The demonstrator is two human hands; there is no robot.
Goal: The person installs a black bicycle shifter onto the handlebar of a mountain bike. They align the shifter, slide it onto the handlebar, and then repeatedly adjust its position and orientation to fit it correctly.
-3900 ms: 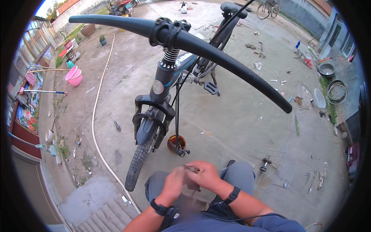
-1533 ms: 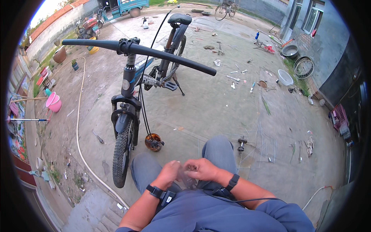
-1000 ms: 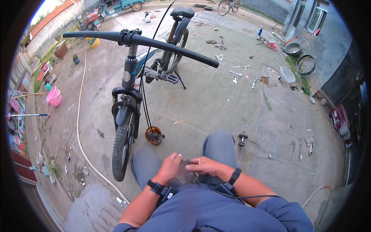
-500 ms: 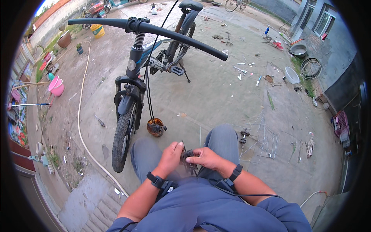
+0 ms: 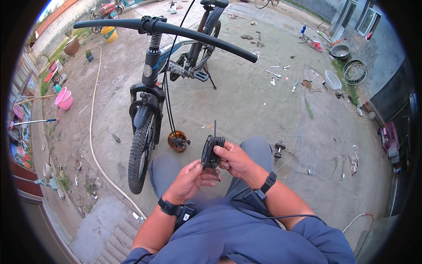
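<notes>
A black folding multi-tool point(image 5: 212, 152) is raised over my lap. One thin rod sticks up from its top and another slants out below. On the right side, my right hand point(image 5: 235, 159) grips it between thumb and fingers. My left hand point(image 5: 189, 179) has its thumb at the tool's lower left edge, and its fingers curl beneath it. What the fingertips press on is partly hidden. Beyond my knees stands a bicycle point(image 5: 151, 68) with a wide black handlebar point(image 5: 193, 33). Black cables hang down from it to a brown pot point(image 5: 177, 141) by the front tire point(image 5: 140, 160).
At right on the ground lie a wheel hub point(image 5: 279, 150) and several loose spokes point(image 5: 303, 152). A wrench point(image 5: 273, 73) and small parts are scattered farther off. A pale hose point(image 5: 91, 119) runs along the left, near pink buckets point(image 5: 64, 99). White and grey basins point(image 5: 332, 80) sit near the wall.
Both hands have lifted the tool up and away from my body, and it stands more upright. My left hand has dropped to its lower end. The view has shifted slightly.
</notes>
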